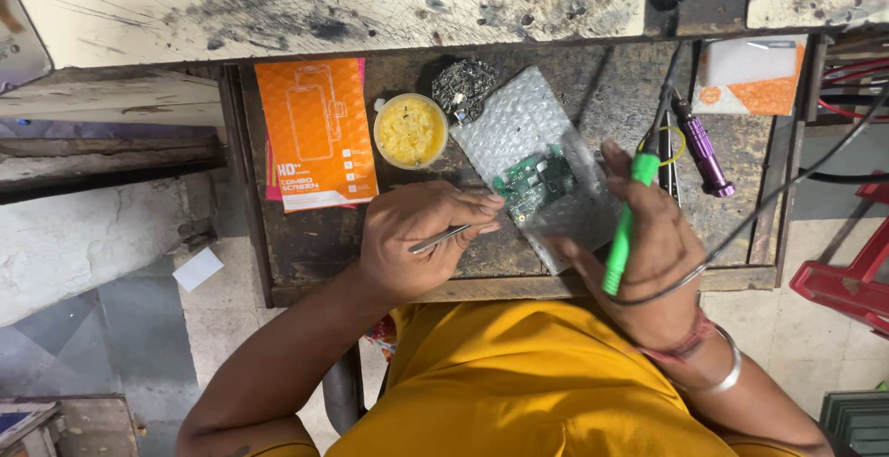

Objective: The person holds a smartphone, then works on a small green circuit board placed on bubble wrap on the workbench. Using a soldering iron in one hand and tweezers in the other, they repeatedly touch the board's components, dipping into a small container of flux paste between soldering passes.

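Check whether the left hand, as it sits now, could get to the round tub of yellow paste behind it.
Probably yes. The left hand rests just in front of the tub of yellow paste, with bare worktop between them. It does grip metal tweezers, which might hamper picking the tub up.

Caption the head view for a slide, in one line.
Left hand with tweezers and right hand with green soldering iron over a green circuit board.

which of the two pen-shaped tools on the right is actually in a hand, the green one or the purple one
The green-handled tool: the right hand grips it, its cord trailing behind. The purple tool lies untouched on the wooden bench, beyond that hand.
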Demonstrator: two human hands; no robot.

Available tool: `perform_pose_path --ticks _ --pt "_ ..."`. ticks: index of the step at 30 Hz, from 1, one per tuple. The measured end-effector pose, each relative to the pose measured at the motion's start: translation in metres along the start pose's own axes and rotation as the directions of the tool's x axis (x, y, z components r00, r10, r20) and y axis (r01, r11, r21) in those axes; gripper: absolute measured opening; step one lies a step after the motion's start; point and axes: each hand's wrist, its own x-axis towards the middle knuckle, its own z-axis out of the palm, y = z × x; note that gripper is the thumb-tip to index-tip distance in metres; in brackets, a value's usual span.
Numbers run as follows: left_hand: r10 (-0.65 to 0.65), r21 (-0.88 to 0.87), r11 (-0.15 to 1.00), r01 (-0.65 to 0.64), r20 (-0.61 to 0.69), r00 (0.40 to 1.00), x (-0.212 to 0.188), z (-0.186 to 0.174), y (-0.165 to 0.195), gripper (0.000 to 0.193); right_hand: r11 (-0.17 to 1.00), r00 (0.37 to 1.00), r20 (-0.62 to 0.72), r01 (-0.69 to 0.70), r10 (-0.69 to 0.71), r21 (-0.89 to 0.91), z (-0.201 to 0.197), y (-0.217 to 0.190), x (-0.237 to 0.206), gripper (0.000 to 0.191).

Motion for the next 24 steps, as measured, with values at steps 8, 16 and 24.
perform_pose_path --ticks 8,16,24 --pt "0.038 -0.005 0.999 -0.038 0.009 0.999 -0.002 -0.001 -0.002 0.016 0.996 0.989 0.131 0.062 -0.070 0.060 -0.004 0.015 -0.019 0.081" --pt "-0.013 0.021 1.000 0.014 -0.017 1.000 -0.001 -0.003 0.002 0.017 0.974 0.977 -0.020 0.213 -0.212 0.076 0.013 0.007 -0.016 0.077" --pt "-0.029 -0.025 0.999 0.029 -0.011 1.000 -0.001 -0.001 -0.001 0.017 0.984 0.984 -0.134 0.135 -0.119 0.113 0.023 0.035 -0.035 0.031"
